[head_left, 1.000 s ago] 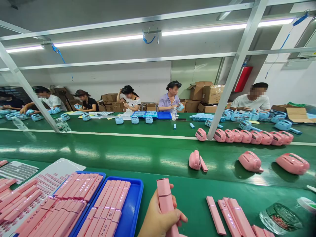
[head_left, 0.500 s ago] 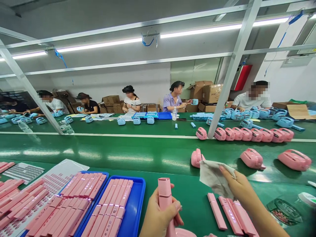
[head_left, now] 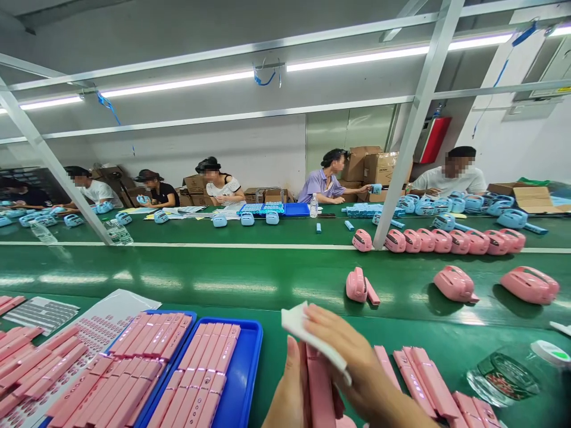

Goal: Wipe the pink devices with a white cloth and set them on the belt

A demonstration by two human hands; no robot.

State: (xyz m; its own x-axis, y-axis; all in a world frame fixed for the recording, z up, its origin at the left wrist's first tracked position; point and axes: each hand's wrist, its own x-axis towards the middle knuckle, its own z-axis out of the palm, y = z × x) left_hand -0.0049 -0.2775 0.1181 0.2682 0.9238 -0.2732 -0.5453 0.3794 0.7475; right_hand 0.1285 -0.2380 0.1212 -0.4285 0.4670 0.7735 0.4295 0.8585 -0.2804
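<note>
My left hand (head_left: 288, 389) is wrapped round a pink stick-shaped microphone (head_left: 320, 392), held upright at the bottom centre. With fingers laid along a white cloth (head_left: 298, 322), my right hand (head_left: 345, 348) presses it over the microphone's upper end, which is hidden. Just right of the hands, several more pink sticks (head_left: 430, 377) lie on the green table. To the left is a blue tray (head_left: 253, 362) partly filled with neat rows of pink sticks, beside a second loaded tray (head_left: 190, 321).
Pink handled speaker cases (head_left: 455, 284) stand on the green belt (head_left: 200, 273), with a row behind them. A clear plastic jar (head_left: 508, 374) lies at the right. A printed sheet (head_left: 127, 300) is at the left. Several co-workers sit across with blue speaker cases (head_left: 426, 205).
My right hand has moved left and brought the cloth onto the microphone in my left hand. Across the table, the co-worker in purple has reached right with a blue case.
</note>
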